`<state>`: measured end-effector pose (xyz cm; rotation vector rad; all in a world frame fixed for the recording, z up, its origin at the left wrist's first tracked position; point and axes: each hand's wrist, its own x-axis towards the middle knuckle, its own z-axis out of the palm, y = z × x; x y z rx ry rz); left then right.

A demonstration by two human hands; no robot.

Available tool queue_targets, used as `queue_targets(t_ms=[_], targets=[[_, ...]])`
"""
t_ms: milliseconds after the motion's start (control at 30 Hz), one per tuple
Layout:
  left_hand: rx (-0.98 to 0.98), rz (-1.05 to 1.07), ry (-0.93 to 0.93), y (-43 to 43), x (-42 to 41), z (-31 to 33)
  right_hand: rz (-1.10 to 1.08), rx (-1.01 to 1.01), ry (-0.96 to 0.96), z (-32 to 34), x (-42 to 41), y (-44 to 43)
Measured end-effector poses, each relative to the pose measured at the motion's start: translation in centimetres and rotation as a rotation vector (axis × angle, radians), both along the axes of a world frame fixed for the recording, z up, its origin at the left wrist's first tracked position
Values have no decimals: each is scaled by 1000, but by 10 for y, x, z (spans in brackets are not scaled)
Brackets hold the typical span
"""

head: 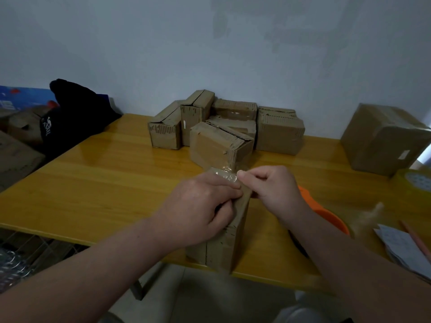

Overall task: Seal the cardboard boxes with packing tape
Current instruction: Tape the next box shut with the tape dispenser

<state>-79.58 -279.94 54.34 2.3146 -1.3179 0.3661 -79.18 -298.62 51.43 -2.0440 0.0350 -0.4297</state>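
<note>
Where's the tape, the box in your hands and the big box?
tape [224, 175]: head view, the clear strip's middle.
held box [219, 248]: head view, its near side.
big box [368, 145]: head view, its near side.

Head-worn camera looks forward and down, close over the table [93, 178].

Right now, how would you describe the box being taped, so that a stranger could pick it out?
Look at the near edge of the yellow table, away from the pile of boxes by the wall. A small cardboard box stands upright there between the left hand and the right hand. It alone is held, with a clear tape strip at its top.
</note>
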Motion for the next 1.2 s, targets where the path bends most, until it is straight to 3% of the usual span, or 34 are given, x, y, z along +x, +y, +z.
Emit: queue_targets(t_ms=[67, 267, 600, 667, 833, 933, 1033, 1133, 1200], targets=[[4, 2, 1, 0, 0, 0, -63, -145, -128, 0, -1, 2], [9, 1, -1, 0, -1, 1, -107, -333, -351, 1, -4, 5], [-19, -26, -24, 1, 0, 0, -240, -347, -283, 6, -4, 8], [-22, -31, -31, 2, 1, -1, -280, -317, -350, 9, -10, 6], [-68, -52, -42, 3, 4, -2, -161, -662, -586, 10, -40, 2], [-174, -49, -34, 3, 5, -5, 46, -854, -505, 4, -54, 1], [-292, 20, -53, 3, 3, -8, 112, -922, -379, -2, -62, 1], [-399, 214, -76, 3, 3, -13, 98, -968, -334, -1, -65, 3], [-446, 385, 35, 4, 7, -15, 95, -999, -314, 1, -66, 5]])
